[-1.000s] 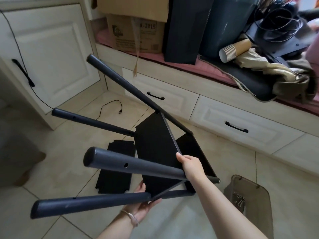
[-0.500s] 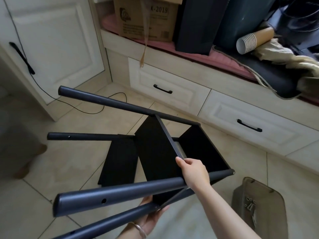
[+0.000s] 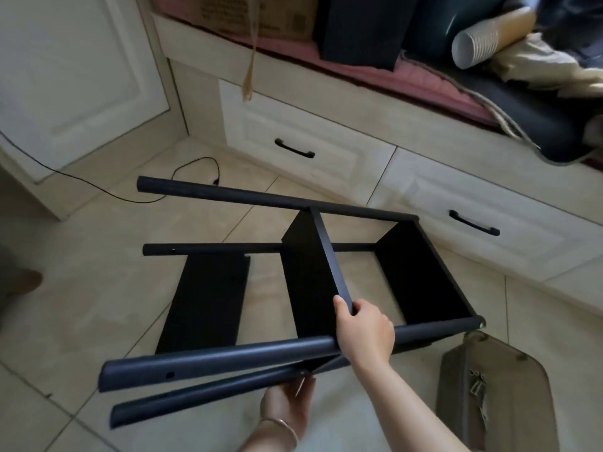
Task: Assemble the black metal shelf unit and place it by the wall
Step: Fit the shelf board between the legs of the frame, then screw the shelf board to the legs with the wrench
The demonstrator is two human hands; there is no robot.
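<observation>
Shelf unit held on its side above the tiled floor [image 3: 98, 288]. We see the shelf unit [image 3: 326, 272] part-built: four poles run left to right, with two black panels fixed between them, one at the middle and one at the right end. A third, loose panel [image 3: 205, 298] lies flat on the floor beneath the open left half of the frame.

The right hand [image 3: 363, 327] grasps the near edge of the middle panel where it meets the upper near pole [image 3: 212, 360], fingers curled over the rim. The left hand [image 3: 287, 402] supports the frame from below at the lower near pole [image 3: 202, 396]; whether its fingers close round the pole we cannot tell.

We judge the step in hand to be bringing the frame down to a steady rest so that the loose panel can be fitted. To do this well, we keep both holds near the middle panel, where the weight balances, and set the poles down evenly, clear of the loose panel and of the tray of screws [image 3: 489, 396] at the right. The free pole ends at the left are unbraced and may splay.
</observation>
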